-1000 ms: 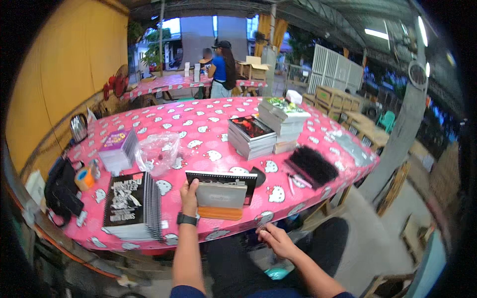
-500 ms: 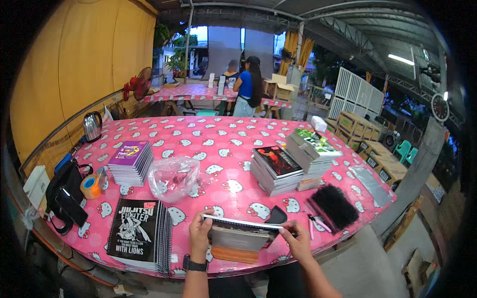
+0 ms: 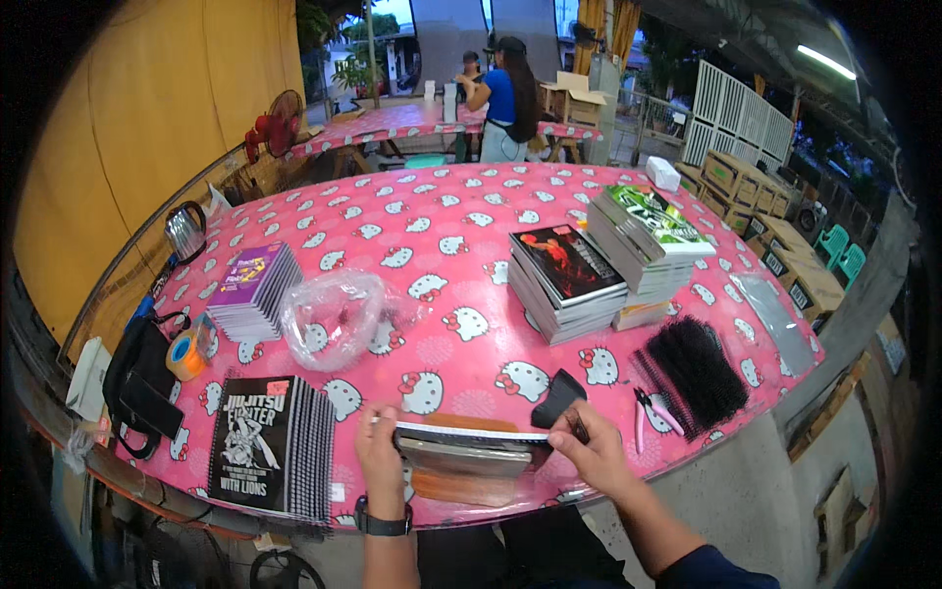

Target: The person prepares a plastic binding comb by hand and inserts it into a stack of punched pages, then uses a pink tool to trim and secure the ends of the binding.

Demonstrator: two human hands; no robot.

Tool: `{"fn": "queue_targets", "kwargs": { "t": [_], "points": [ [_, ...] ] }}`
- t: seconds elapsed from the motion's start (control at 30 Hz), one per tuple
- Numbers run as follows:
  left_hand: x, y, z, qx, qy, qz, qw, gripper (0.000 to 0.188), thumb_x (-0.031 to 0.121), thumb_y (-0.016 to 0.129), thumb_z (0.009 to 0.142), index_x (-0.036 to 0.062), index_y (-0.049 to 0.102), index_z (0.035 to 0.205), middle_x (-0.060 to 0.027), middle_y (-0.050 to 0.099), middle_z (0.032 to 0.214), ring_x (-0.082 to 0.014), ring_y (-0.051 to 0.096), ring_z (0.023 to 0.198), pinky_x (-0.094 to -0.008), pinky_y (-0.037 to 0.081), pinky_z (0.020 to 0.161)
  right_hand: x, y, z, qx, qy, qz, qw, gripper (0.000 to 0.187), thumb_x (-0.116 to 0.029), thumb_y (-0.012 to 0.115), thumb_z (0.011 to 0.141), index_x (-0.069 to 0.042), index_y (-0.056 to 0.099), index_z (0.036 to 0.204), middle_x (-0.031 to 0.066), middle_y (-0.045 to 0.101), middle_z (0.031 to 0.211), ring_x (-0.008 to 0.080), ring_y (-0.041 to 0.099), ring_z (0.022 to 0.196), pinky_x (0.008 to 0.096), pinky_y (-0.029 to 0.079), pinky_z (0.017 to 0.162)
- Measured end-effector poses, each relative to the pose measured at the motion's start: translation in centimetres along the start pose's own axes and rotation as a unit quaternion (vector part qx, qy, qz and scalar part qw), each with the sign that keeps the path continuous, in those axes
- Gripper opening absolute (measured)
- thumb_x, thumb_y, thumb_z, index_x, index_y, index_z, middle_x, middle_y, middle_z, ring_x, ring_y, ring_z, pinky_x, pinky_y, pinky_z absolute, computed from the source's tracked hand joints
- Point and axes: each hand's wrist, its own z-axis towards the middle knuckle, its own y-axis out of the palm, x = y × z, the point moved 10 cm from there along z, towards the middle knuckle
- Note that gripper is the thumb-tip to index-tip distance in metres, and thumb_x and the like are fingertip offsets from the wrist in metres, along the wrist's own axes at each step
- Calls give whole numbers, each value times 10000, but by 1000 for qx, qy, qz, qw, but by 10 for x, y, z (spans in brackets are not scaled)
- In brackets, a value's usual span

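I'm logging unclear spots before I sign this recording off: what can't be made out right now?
All in the head view:
- Held book: its far face is turned away from the camera.
- Wooden block: partly hidden by the book.
- Right hand: the dark thing at its fingertips is too small to identify.
- Standing person in blue: too distant to tell what they handle.
- Wearer's legs: cut off by the lower edge.

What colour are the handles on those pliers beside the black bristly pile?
Pink: the pliers' handles show best in the head view.
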Motion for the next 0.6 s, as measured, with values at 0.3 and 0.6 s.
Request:
{"fn": "queue_targets", "kwargs": {
  "t": [0.3,0.6],
  "points": [
    [89,144,-91,-169,389,454,784,337,170,672,712,118,600,1037,-89,535,1141,-248,482,1077,-478,218,988,-4,-12,9,-138,-26,37,989,152,-90,554,832,1,551,953,81,551,827,154,533,753,279,428,676],
    [78,139,-85,-215,363,366,829,134,111,701,675,116,650,799,10,622,815,-136,574,758,-363,313,901,-6,-22,9,-114,-37,19,993,184,-1,620,728,-24,597,909,70,561,825,179,548,748,272,435,665]
  ]
}}
